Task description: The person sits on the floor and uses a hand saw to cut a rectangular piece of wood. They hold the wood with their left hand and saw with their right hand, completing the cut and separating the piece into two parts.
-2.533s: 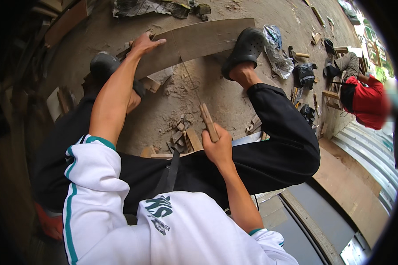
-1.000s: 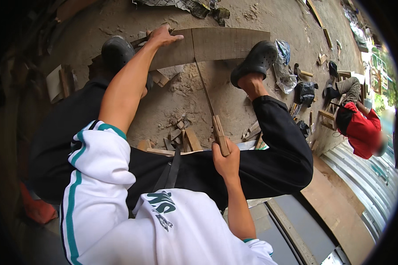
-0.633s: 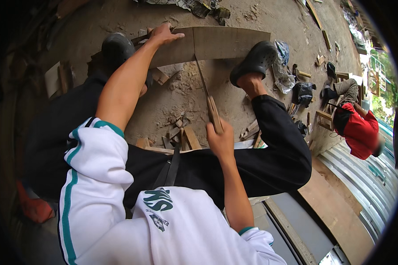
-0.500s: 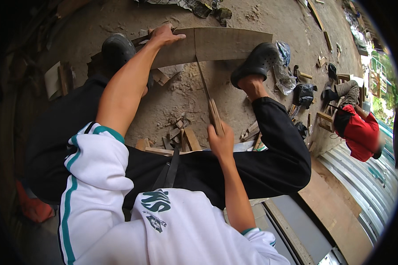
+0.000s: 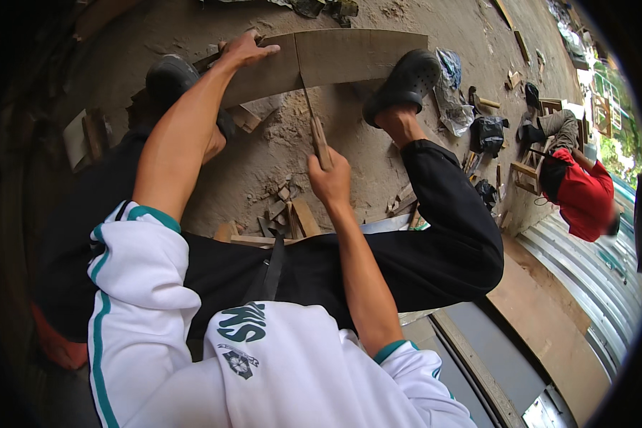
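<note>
A long flat wooden board (image 5: 364, 58) lies across the far side, between my two dark clogs. My left hand (image 5: 244, 50) grips its far edge left of the middle, thumb stretched along the top face. A thin line crosses the board just right of that hand. My right hand (image 5: 329, 176) is wrapped round the wooden handle of a handsaw (image 5: 321, 143). The narrow blade slants away and meets the board's near edge at that line; its tip is hidden beneath the board.
Wood offcuts (image 5: 296, 217) lie in front of my lap, with sawdust (image 5: 285, 132) on the floor. Past my right foot are a crumpled plastic bag (image 5: 453, 93), a hammer (image 5: 486, 103) and a black bag (image 5: 489, 134). A person in red (image 5: 585, 200) sits at the right.
My right hand has pushed the saw forward, and less of the blade shows between handle and board. My left hand keeps its hold. The whole view has shifted slightly.
</note>
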